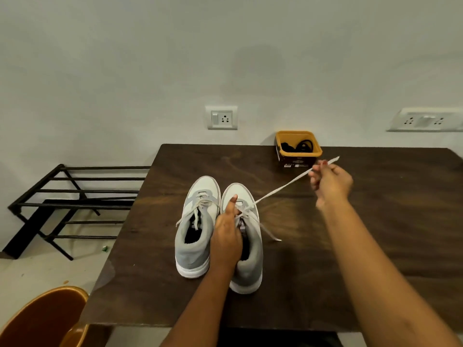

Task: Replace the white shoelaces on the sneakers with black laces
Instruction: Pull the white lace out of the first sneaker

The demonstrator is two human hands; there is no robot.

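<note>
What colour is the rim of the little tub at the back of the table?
The tub has a mustard yellow rim, seen in the head view.

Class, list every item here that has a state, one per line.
left sneaker, laced in white, untied.
right sneaker, lace loosened, upright on the table.
white lace, pulled taut out to the right.
left hand, grips right sneaker.
right hand, pinches white lace.
box, open, black laces inside.

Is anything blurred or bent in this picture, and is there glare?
Head view: the right hand and the white lace it holds are slightly motion-blurred; the table edge and the long wall socket tilt from the wide lens; no strong glare.
</note>
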